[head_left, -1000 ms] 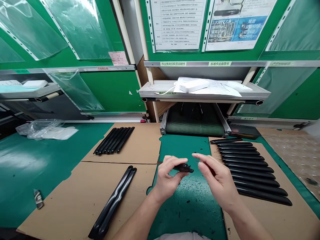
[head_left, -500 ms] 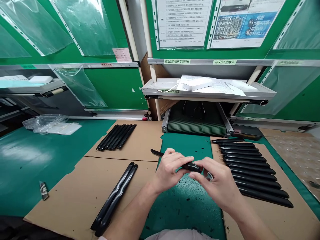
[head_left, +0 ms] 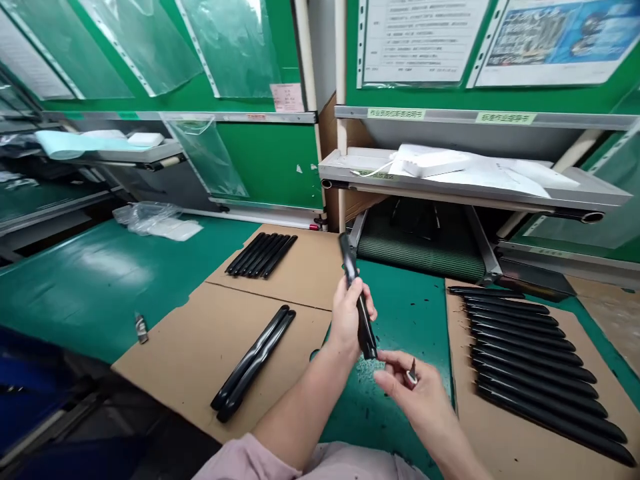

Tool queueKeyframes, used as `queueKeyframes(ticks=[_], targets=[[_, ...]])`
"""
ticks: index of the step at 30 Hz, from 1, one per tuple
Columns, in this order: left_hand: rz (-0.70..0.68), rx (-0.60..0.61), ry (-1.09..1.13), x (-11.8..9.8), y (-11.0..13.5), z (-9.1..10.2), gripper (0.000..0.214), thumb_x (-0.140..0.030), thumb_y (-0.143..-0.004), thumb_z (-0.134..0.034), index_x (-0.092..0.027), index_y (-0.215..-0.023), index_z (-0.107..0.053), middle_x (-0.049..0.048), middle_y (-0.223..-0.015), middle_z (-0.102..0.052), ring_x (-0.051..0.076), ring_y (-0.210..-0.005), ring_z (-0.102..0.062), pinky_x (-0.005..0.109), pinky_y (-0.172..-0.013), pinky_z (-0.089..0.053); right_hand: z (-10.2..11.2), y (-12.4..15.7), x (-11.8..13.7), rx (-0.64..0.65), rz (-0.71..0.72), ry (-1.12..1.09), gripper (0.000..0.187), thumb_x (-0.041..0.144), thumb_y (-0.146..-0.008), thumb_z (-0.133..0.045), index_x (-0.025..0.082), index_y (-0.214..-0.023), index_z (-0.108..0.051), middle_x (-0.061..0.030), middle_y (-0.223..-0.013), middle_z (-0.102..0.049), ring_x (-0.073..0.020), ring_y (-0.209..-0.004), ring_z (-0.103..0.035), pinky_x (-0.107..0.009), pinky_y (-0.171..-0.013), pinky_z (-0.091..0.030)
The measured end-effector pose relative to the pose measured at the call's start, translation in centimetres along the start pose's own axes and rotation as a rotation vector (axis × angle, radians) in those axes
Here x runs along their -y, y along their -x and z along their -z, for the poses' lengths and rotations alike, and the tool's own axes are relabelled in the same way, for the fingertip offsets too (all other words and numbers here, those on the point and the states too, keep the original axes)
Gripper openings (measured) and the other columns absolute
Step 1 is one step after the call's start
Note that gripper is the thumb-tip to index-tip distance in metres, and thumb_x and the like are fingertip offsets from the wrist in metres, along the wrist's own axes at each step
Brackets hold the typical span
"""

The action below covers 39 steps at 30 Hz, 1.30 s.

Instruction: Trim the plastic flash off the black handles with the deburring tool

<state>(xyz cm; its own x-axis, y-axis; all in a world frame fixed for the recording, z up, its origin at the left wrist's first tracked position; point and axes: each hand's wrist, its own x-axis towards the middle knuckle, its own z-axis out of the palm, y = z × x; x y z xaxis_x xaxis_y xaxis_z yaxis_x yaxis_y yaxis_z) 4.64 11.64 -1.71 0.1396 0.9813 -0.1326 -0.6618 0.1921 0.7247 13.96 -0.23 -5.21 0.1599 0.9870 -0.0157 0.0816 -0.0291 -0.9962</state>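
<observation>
In my left hand (head_left: 347, 317) is a long, glossy black plastic part (head_left: 366, 330), gripped around its middle and tilted, its far end pointing up and away. My right hand (head_left: 423, 397) is by the part's near end, index fingertip at or very close to it. A small pointed, dark tool with a pale rounded end (head_left: 412, 375) sits in the curled fingers of that hand; its exact kind is not clear. Left of my left forearm, two similar black parts (head_left: 255, 363) lie side by side on a cardboard sheet (head_left: 175, 347).
A row of black parts (head_left: 261, 255) lies at the back left, and a longer row (head_left: 540, 370) on cardboard at the right. A small tube (head_left: 141, 328) lies on the green table (head_left: 90, 293). Beyond are a ribbed conveyor belt (head_left: 420, 248) and a low shelf (head_left: 480, 180). Dark scraps dot the table.
The part has swung from lying roughly crosswise to pointing away from me. My right hand has moved down to its near end. My view has turned left.
</observation>
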Motion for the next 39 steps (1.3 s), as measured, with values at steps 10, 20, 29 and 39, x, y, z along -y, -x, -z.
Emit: queueKeyframes(ticks=[10,20,29,39], targets=[[0.081,0.211,-0.168,-2.4,0.5,0.9,0.041,-0.021,-0.075,-0.067,-0.021,-0.112,-0.05,-0.0109,-0.049,-0.044,0.006,-0.034,-0.034,0.017,-0.032,-0.03,0.5,1.4,-1.8,0.071,0.226,0.317,0.03,0.044,-0.1,-0.042,0.02,-0.101,-0.06,-0.0054,-0.088,-0.059,-0.0171,-0.075,-0.055,-0.028,-0.067,-0.04],[0.102,0.213,-0.118,-2.5,1.5,0.0,0.038,-0.014,-0.072,-0.062,-0.021,-0.108,-0.049,-0.0117,-0.045,-0.041,0.006,-0.034,-0.03,0.017,-0.033,-0.03,0.2,-2.5,2.4,0.035,0.746,1.014,0.056,0.069,-0.093,-0.037,0.019,-0.068,-0.047,0.0011,-0.064,-0.045,-0.0141,-0.057,-0.041,-0.03,-0.055,-0.021],[0.083,0.129,-0.049,-2.6,1.4,-0.3,0.038,-0.013,-0.072,-0.061,-0.022,-0.107,-0.049,-0.0117,-0.044,-0.04,0.006,-0.034,-0.028,0.017,-0.032,-0.026,0.2,-2.3,1.6,-0.009,0.673,0.951,0.056,0.065,-0.096,-0.034,0.019,-0.066,-0.045,0.0022,-0.062,-0.047,-0.0124,-0.055,-0.043,-0.029,-0.056,-0.022],[0.078,0.101,-0.028,-3.3,0.7,0.0,0.038,-0.013,-0.072,-0.057,-0.019,-0.108,-0.052,-0.0108,-0.048,-0.038,0.005,-0.036,-0.025,0.016,-0.035,-0.027,0.5,-1.7,1.4,0.135,0.646,0.736,0.053,0.056,-0.096,-0.046,0.019,-0.059,-0.042,0.0023,-0.057,-0.041,-0.0116,-0.053,-0.036,-0.031,-0.056,-0.018]])
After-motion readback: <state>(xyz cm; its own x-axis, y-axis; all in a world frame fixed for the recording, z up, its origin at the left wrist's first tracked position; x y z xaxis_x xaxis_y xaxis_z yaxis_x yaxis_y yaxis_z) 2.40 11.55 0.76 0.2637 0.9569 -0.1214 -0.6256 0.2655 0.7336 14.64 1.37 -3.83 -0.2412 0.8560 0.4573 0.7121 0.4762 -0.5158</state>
